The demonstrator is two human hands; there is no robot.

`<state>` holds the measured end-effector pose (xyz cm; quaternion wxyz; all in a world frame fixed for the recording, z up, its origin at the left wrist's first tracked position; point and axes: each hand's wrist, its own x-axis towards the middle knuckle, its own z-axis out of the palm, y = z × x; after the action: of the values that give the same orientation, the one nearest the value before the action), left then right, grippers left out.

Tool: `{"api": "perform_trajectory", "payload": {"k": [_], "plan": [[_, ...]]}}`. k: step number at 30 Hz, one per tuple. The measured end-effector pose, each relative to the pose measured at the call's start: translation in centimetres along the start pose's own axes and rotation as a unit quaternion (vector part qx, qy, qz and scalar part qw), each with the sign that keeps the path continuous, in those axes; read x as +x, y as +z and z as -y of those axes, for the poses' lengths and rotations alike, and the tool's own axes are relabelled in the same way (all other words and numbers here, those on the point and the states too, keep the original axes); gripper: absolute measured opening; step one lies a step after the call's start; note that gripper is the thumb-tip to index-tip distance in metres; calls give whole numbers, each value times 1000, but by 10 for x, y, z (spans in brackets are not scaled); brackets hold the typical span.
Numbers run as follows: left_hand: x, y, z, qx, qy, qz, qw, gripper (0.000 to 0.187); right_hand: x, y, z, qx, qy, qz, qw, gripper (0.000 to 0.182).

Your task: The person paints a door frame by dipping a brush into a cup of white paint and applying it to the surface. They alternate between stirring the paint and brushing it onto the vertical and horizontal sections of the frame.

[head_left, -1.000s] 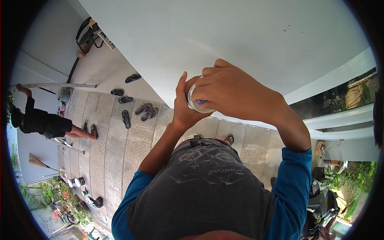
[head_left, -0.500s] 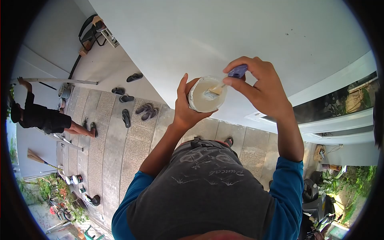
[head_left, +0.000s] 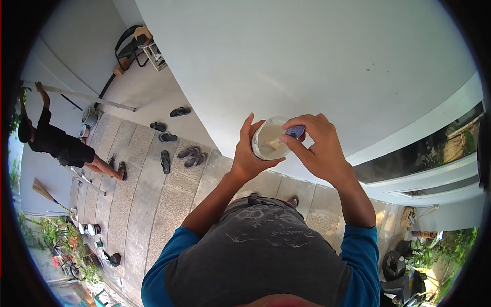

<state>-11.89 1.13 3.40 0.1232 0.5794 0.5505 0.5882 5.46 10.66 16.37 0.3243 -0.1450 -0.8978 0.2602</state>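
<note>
Two bare hands are raised in front of the white wall point(head_left: 317, 56), both forearms reaching up from blue sleeves point(head_left: 169, 256) on either side of a dark grey shirt point(head_left: 261, 256). The left hand point(head_left: 248, 153) is wrapped around a small white tub point(head_left: 267, 139), thumb up along its left side and fingers curled behind it, so the tub is tipped with its open mouth facing the camera. It is held in the air, not resting on anything, just below the middle of the wall's lower edge. The right hand point(head_left: 314, 148) is bent at the wrist and pinches the purple handle point(head_left: 295, 132) of a small tool between thumb and fingertips at the tub's upper right rim; the tool's pale end sits inside the tub, in the whitish contents.

Far below, several sandals point(head_left: 176, 148) lie scattered on the paved floor point(head_left: 148, 204) near the foot of the wall. At the left edge of the floor another person in dark clothes point(head_left: 53, 146) stretches an arm up toward a long bar point(head_left: 82, 96). A broom point(head_left: 43, 192) lies at the lower left, near some potted plants point(head_left: 61, 240).
</note>
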Motion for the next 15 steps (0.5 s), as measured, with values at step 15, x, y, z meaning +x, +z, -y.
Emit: {"api": "perform_trajectory", "payload": {"k": [15], "plan": [[-11,-17,-9,-2,-45,-9,999,135,2,-6,3,118,104,-115,981,15]]}}
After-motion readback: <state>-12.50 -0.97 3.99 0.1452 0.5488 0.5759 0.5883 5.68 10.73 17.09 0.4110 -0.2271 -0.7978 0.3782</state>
